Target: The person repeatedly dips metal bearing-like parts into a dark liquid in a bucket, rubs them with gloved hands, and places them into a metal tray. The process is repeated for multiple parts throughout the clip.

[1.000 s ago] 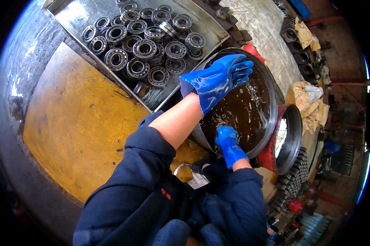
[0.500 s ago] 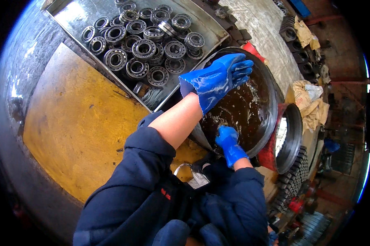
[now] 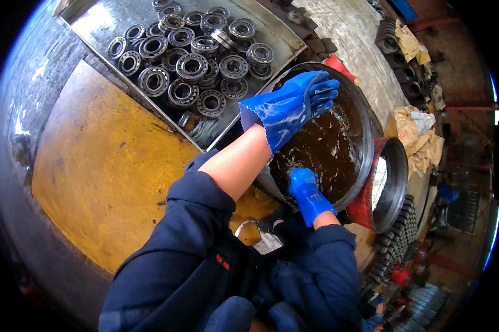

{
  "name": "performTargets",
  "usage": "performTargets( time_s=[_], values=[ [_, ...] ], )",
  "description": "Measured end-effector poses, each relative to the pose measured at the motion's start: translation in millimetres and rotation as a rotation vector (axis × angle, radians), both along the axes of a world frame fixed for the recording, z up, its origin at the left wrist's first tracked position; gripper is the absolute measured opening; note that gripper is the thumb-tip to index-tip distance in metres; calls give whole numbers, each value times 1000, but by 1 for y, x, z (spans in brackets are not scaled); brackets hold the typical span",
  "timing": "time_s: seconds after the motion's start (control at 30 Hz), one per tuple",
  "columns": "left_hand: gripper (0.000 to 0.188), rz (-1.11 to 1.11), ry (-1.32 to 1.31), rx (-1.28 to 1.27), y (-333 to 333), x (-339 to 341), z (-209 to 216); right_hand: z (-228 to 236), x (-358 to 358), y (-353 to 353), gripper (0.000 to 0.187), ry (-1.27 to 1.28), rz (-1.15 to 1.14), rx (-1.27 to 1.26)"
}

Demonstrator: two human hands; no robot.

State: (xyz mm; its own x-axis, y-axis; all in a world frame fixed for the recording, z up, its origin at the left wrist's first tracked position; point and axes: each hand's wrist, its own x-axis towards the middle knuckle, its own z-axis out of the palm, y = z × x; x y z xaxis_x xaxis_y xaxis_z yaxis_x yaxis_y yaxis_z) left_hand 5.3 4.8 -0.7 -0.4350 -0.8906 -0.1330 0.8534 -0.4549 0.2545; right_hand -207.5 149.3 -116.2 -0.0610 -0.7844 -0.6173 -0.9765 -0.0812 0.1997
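Observation:
Both my hands wear long blue rubber gloves. My left hand (image 3: 307, 99) is held over the far side of a round metal drum (image 3: 364, 174) with dark brown liquid (image 3: 321, 144) in it. Its fingers are stretched out with nothing visible in them, and the glove looks wet. At the near side of the drum my right hand (image 3: 303, 182) is closed and low at the liquid's surface. Whatever it grips, if anything, is hidden by the glove and liquid. Pale streaks and ripples float around it.
A metal tray (image 3: 216, 145) of several steel bearings (image 3: 192, 67) stands at the far left, beside a yellow plate (image 3: 111, 166). Right of the drum is a red-sided ring-shaped container (image 3: 396, 185). Brown paper (image 3: 418, 135) and rows of dark metal parts (image 3: 396, 238) lie further right.
My right hand has shifted slightly left at the liquid, which swirls more around it. My left hand stays stretched out in nearly the same place.

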Motion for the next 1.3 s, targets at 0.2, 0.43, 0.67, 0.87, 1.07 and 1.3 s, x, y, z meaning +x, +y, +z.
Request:
performTargets(
  time_s=[0.2,0.43,0.67,0.87,1.07,1.3],
  values=[
    [29,-11,2,51,-4,7,-4,-3,-7,11,33,-99,-59,-105],
    [28,-16,2,41,-3,2,0,14,2,16,35,-349,-270,-139],
    [28,-25,4,52,-4,6,-1,-16,-8,-7,29,81,323,94],
    [29,-23,14,8,0,-1,6,-44,-57,19,41,-694,-615,-167],
    [32,-20,11,46,-4,4,-1,-10,11,-5,41,192,413,200],
    [32,-28,-4,-12,-4,-1,4,-55,-64,10,51,-588,-733,-86]
  ],
)
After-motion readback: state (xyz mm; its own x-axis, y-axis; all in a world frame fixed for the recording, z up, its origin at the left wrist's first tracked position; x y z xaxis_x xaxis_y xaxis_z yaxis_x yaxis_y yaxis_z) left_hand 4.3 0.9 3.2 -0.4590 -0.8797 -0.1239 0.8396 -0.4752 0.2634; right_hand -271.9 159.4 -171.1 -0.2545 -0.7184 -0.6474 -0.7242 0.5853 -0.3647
